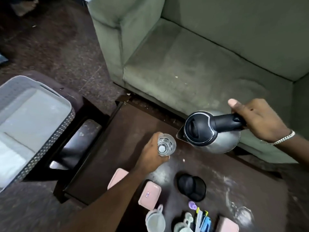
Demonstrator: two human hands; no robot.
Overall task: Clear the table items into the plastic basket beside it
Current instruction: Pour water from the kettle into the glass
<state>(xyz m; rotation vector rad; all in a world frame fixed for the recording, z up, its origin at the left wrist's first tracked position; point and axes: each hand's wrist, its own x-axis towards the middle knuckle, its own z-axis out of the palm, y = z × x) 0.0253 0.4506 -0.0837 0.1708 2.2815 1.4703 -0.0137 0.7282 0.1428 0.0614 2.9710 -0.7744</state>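
My left hand (151, 153) is wrapped around a clear drinking glass (165, 144) above the dark table (133, 131). My right hand (257, 121) grips the black handle of a steel kettle (209, 133) with a black lid, lifted over the table's far edge, spout pointing left toward the glass. The grey plastic basket (33, 124) stands on a stool at the left, beyond the table's left edge. Still on the table: two pink lidded boxes (149, 193), a black round kettle base (191, 186), a grey cup (155, 220), and pens with small items (200, 218).
A green sofa (200, 56) runs along the far side of the table. A dark padded stool (80, 139) sits between basket and table. Another pink box (227, 225) lies at the bottom right. Brown carpet (58, 47) covers the floor at upper left.
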